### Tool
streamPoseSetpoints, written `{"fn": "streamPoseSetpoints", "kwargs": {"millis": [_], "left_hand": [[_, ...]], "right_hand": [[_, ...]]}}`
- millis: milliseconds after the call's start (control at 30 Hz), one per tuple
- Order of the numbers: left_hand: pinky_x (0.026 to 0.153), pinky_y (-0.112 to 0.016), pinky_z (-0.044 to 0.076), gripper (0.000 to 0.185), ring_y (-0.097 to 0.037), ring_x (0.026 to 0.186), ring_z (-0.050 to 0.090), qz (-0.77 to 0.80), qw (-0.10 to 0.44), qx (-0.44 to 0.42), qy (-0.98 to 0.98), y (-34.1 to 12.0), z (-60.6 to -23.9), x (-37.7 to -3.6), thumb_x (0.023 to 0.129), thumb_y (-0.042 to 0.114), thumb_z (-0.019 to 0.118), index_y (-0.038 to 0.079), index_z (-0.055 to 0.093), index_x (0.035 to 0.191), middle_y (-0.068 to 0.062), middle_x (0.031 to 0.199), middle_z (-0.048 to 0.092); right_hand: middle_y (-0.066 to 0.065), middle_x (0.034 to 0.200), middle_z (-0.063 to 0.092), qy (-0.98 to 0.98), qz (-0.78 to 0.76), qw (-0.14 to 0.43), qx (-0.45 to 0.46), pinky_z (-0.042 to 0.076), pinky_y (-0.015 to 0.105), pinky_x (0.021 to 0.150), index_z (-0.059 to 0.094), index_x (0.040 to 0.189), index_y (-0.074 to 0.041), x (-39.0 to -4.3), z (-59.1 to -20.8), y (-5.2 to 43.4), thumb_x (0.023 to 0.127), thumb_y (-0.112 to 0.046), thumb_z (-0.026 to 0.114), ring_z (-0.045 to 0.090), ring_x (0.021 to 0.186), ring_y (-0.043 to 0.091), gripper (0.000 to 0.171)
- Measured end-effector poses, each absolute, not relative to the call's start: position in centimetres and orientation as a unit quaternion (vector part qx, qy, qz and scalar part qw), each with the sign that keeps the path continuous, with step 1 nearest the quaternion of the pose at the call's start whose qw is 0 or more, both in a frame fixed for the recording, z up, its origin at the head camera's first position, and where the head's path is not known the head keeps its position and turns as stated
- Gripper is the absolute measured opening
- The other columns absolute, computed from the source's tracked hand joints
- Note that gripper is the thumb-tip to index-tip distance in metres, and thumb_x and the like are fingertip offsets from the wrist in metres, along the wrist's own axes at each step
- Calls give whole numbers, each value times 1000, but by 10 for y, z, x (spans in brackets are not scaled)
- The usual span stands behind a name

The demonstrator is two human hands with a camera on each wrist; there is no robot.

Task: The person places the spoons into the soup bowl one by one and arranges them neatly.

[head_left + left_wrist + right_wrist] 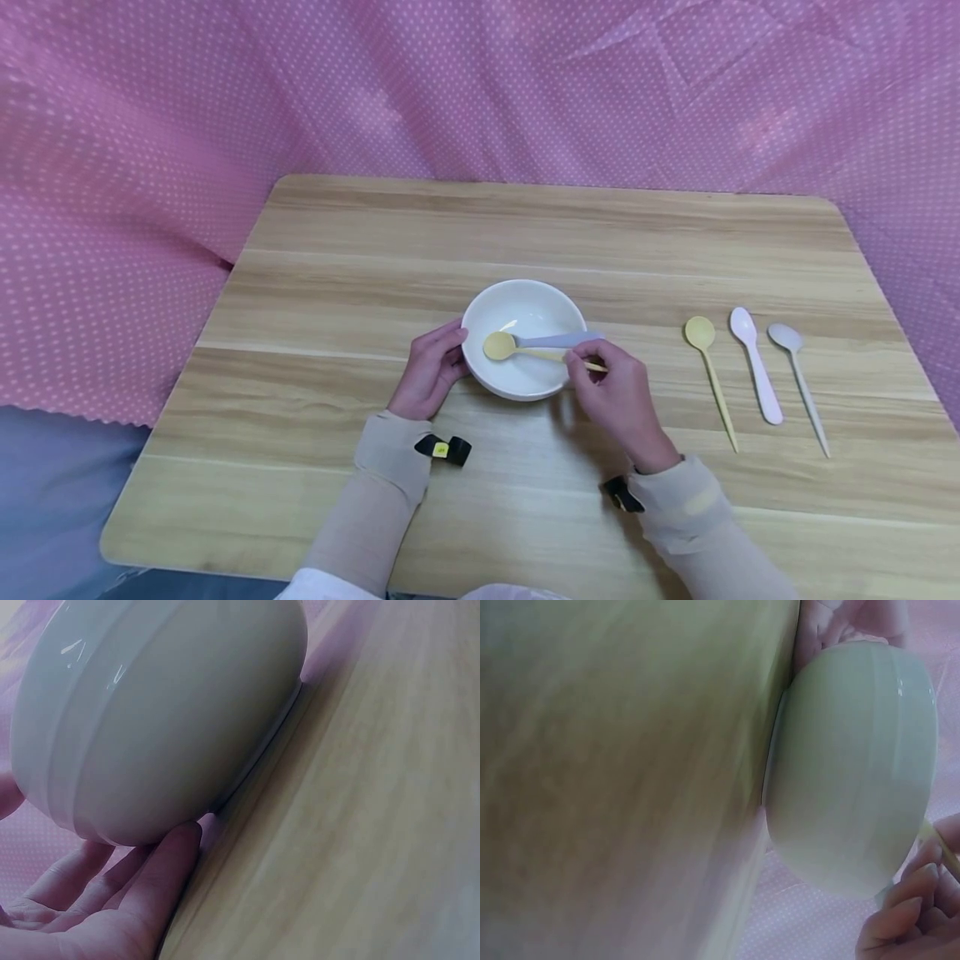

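A white bowl [528, 312] stands on the wooden table in the middle of the head view. My left hand [431, 371] holds its left side, thumb at the rim and fingers against the outer wall, as the left wrist view shows. Pinched by its handle, a yellow spoon [500, 346] is in my right hand [618, 400] at the bowl's right rim, its round head over the bowl's inside. Beside it a lavender-blue spoon [555, 341] lies across the bowl with its handle over the right rim. The yellow spoon's head covers the other end of that spoon.
To the right, another yellow spoon [701, 333], a pale lilac spoon [753, 358] and a grey spoon [786, 337] lie side by side on the table [360, 250]. Pink dotted cloth [450, 92] hangs behind the table and along its sides.
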State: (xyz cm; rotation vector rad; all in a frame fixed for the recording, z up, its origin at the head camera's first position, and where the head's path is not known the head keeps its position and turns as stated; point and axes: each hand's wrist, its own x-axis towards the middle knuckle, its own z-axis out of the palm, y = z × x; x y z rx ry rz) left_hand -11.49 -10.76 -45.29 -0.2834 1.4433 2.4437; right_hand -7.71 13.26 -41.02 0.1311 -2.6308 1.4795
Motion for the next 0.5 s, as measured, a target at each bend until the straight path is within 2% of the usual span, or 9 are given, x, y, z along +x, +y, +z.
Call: {"fn": "streamPoseSetpoints", "kwargs": {"millis": [267,500], "left_hand": [[75,-26,53,42,-15,93,61,843,148,-102,506,-107,-451,-115,92,15,55,3,52,132,-16,125,58],[76,-26,53,42,-17,95,60,844,147,-105,505,-108,-451,-114,92,14,55,3,52,132,-17,129,55]], "right_hand": [[14,96,68,-881,470,40,40,55,27,68,66,91,0,-76,-411,135,89,-11,62,65,92,24,12],[12,96,67,-893,449,13,34,54,30,71,66,91,-2,-78,-412,138,90,-13,61,64,93,23,13]]}}
